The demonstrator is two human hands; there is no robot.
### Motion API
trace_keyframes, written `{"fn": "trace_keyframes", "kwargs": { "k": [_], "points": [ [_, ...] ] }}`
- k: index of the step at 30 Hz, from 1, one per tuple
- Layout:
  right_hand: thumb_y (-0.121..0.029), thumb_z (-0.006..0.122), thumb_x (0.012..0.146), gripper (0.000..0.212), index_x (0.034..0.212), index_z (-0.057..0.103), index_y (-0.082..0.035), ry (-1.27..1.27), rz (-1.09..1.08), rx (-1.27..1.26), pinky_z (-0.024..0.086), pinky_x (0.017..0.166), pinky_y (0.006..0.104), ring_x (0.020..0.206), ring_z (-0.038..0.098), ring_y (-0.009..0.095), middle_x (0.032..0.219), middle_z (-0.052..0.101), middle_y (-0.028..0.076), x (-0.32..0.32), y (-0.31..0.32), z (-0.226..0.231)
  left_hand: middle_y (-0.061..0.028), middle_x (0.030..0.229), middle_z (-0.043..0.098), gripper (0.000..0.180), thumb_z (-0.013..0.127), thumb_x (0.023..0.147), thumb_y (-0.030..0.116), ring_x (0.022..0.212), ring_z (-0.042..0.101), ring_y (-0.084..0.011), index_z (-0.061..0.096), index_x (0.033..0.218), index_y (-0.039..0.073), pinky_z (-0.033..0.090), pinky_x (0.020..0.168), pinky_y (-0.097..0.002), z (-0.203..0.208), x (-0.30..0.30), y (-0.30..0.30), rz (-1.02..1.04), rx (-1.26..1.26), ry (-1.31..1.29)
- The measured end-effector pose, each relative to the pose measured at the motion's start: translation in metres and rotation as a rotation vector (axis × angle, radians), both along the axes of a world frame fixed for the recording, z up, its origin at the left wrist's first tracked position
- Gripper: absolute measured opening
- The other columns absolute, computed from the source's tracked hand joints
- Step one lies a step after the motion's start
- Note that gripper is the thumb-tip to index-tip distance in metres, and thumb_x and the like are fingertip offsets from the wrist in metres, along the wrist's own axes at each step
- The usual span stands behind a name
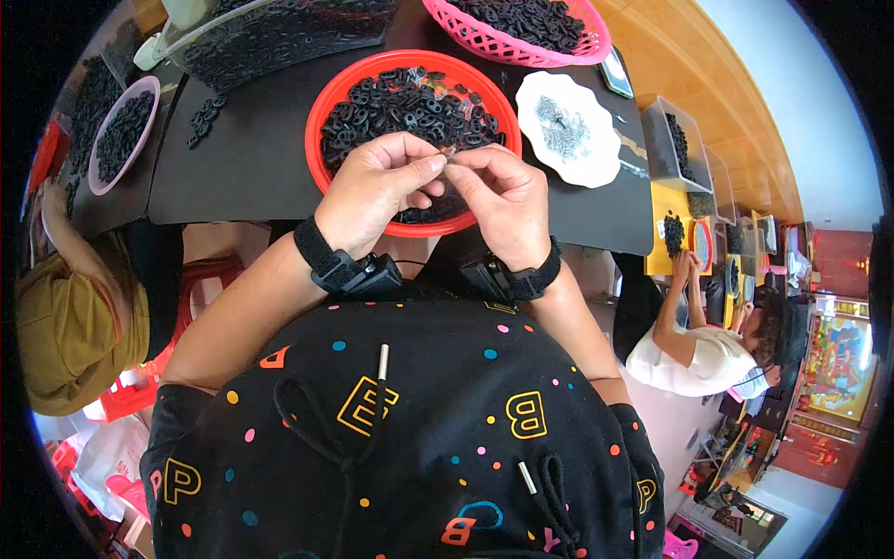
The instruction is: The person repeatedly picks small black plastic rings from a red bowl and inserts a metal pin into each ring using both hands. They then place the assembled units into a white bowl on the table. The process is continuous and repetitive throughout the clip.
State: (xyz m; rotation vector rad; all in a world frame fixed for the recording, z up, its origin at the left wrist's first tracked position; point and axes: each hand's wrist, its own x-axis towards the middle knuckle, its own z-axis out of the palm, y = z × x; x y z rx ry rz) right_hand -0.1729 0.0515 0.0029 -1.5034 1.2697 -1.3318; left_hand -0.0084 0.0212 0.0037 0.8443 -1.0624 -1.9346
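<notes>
My left hand and my right hand meet over the near half of a round red basin. Thumbs and forefingers are pinched together around a tiny item, partly reddish, that is too small and covered to name. Small black oval plastic pieces with holes fill the basin. Just right of it lies a white scalloped plate bearing a scatter of small silvery metal parts. Each of my wrists wears a black strap with a small device.
Behind the basin stand a pink basket and a clear bin of black pieces. A pale pink bowl sits left. A phone lies by the plate. Other people work at the left and right.
</notes>
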Motion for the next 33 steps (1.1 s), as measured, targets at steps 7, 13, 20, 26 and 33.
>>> {"fn": "trace_keyframes", "kwargs": {
  "k": [7, 13, 20, 26, 33],
  "points": [
    [-0.004, 0.061, 0.085, 0.007, 0.09, 0.064, -0.001, -0.177, 0.038, 0.121, 0.044, 0.061, 0.0183, 0.068, 0.055, 0.004, 0.079, 0.063, 0.0, 0.001, 0.005, 0.007, 0.0005, 0.084, 0.06, 0.009, 0.056, 0.09, 0.014, 0.075, 0.057, -0.0074, 0.058, 0.094, 0.007, 0.045, 0.065, -0.0197, 0.002, -0.001, 0.002, -0.007, -0.019, 0.022],
    [-0.006, 0.061, 0.085, 0.007, 0.09, 0.063, -0.002, -0.214, 0.016, 0.128, 0.043, 0.06, 0.019, 0.068, 0.056, 0.005, 0.078, 0.063, 0.001, 0.001, 0.004, 0.01, -0.001, 0.087, 0.062, 0.012, 0.056, 0.09, 0.014, 0.076, 0.058, -0.0083, 0.06, 0.096, 0.005, 0.046, 0.067, -0.0205, 0.001, -0.001, 0.002, -0.042, -0.034, 0.02],
    [-0.01, 0.058, 0.087, 0.007, 0.089, 0.06, -0.003, -0.478, -0.025, 0.193, 0.042, 0.058, 0.0199, 0.065, 0.056, 0.008, 0.078, 0.063, 0.003, -0.011, 0.001, 0.003, -0.0056, 0.095, 0.064, 0.02, 0.056, 0.089, 0.011, 0.087, 0.062, -0.0126, 0.061, 0.105, 0.001, 0.048, 0.074, -0.0225, 0.006, 0.004, -0.002, 0.004, 0.065, 0.048],
    [-0.01, 0.057, 0.088, 0.007, 0.089, 0.059, -0.004, -0.498, 0.03, 0.171, 0.043, 0.061, 0.0209, 0.067, 0.057, 0.009, 0.078, 0.063, 0.004, -0.009, 0.0, -0.001, -0.007, 0.098, 0.064, 0.025, 0.057, 0.087, 0.011, 0.091, 0.063, -0.014, 0.057, 0.11, 0.001, 0.049, 0.075, -0.0228, 0.008, 0.006, -0.003, 0.019, 0.024, -0.007],
    [-0.005, 0.055, 0.088, 0.009, 0.096, 0.058, -0.003, -0.342, 0.049, 0.166, 0.047, 0.074, 0.0245, 0.075, 0.06, 0.013, 0.084, 0.064, 0.005, -0.008, 0.005, -0.001, -0.0039, 0.098, 0.065, 0.028, 0.059, 0.087, 0.013, 0.089, 0.06, -0.0089, 0.056, 0.113, 0.005, 0.046, 0.068, -0.0189, 0.0, 0.009, -0.01, 0.016, -0.018, -0.081]
  ]
}}
